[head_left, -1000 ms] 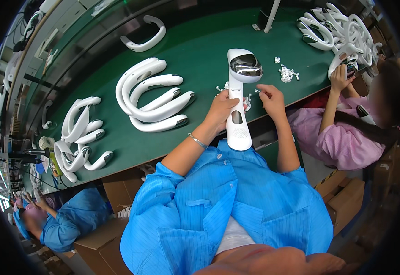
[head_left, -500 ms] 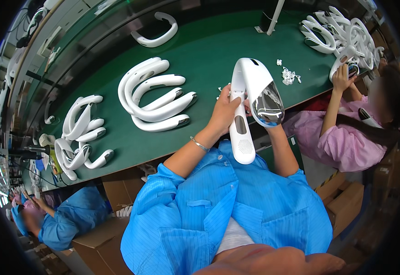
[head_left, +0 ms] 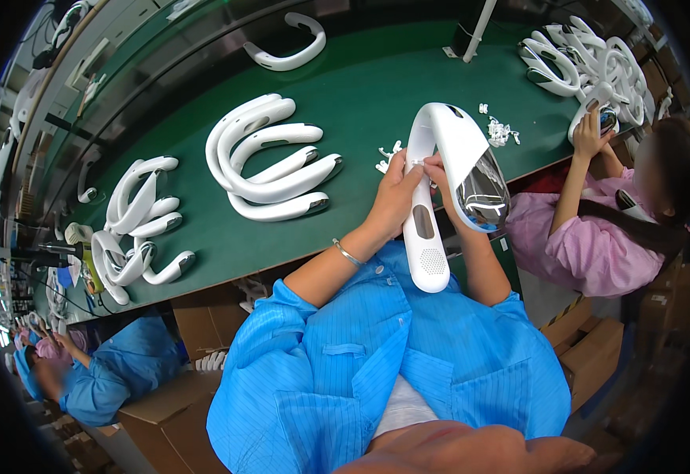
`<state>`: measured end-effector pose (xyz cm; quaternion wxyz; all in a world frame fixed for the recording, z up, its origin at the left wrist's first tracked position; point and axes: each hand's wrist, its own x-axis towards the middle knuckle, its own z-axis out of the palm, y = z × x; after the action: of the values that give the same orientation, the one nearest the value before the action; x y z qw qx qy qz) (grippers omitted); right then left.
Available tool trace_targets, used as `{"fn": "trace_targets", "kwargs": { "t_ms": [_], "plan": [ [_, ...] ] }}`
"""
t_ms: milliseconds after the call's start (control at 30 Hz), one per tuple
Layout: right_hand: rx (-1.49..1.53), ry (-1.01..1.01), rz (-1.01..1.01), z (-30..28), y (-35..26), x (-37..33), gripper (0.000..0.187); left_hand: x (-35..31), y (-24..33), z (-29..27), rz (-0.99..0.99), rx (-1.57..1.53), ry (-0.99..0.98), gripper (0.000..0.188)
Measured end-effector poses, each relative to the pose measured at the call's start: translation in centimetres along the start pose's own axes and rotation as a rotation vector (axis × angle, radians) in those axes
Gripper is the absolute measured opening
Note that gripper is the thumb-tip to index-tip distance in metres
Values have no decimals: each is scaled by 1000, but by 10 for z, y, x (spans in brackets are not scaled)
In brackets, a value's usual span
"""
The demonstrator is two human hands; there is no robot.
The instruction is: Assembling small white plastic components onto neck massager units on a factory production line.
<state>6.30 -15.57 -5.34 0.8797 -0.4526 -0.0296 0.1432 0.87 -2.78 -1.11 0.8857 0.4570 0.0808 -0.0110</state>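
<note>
In front of my chest is a white U-shaped neckband device [head_left: 430,265], like a neck fan, its bend toward the far side. One arm has a dotted grille and a dark oval panel; the other ends in a mirror-like cover. My left hand [head_left: 395,196] is closed around the grille arm, thumb on top. Between the two arms, my right hand [head_left: 443,183] has its fingertips pinched together against the grille arm's inner side, by the left thumb. A tiny white bit shows there, but what the right fingers hold is hidden. Small white pieces [head_left: 388,156] lie just beyond my left hand.
More neckbands [head_left: 270,162] lie nested on the green table [head_left: 361,87], with another group [head_left: 135,221] farther left and a single one [head_left: 294,55] at the back. A small white heap [head_left: 501,133] is right of the device. A co-worker in pink [head_left: 590,237] handles a neckband beside a large pile [head_left: 598,67].
The device has shifted slightly right and nearer to me. My right fingers have come up between its arms to meet the left thumb. Small pieces behind my left hand show more.
</note>
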Motion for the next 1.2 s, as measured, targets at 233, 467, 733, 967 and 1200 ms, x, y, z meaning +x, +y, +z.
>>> {"fn": "trace_targets", "kwargs": {
  "t_ms": [233,467,733,967,1200],
  "plan": [
    [-743,-141,-205,30,-41,-7,17,-1,-2,-4,10,208,-16,36],
    [-554,-115,-41,33,-39,-21,42,-1,-3,-5,306,418,20,30],
    [-773,-63,-277,43,-49,-27,17,10,1,-1,311,522,50,26],
    [-75,-69,217,3,-23,-25,34,71,-5,0,419,212,151,29],
    [326,-59,219,-4,-81,19,36,147,24,37,336,637,30,45]
  ]
}}
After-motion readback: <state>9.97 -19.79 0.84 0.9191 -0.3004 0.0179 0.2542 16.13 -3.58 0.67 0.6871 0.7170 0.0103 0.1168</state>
